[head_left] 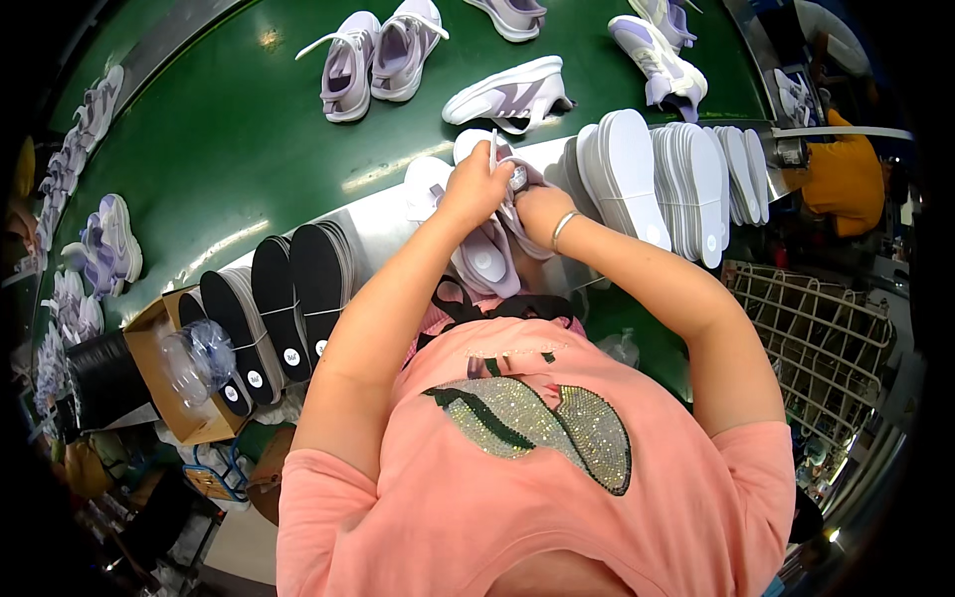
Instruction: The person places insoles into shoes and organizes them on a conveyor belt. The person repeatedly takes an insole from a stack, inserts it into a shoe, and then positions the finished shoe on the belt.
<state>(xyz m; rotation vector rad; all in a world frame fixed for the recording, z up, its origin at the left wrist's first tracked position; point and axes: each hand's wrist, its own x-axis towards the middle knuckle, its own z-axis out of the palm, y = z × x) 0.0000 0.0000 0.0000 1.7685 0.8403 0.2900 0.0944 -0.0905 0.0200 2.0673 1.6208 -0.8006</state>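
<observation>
Left hand: the left hand has its fingers clenched on the upper of a white-and-mauve sports shoe;
Right hand: the right hand, with a silver bracelet at its wrist, has curled fingers grasping the side of this same shoe; their tips are hidden;
Held shoe: it is at the near edge of the glossy green surface;
Insoles: along this edge, stacked white flat insoles are to the right; banded black flat insoles are to the left;
Other shoes: farther from the near edge, a white-and-mauve shoe pair stands upright.
</observation>
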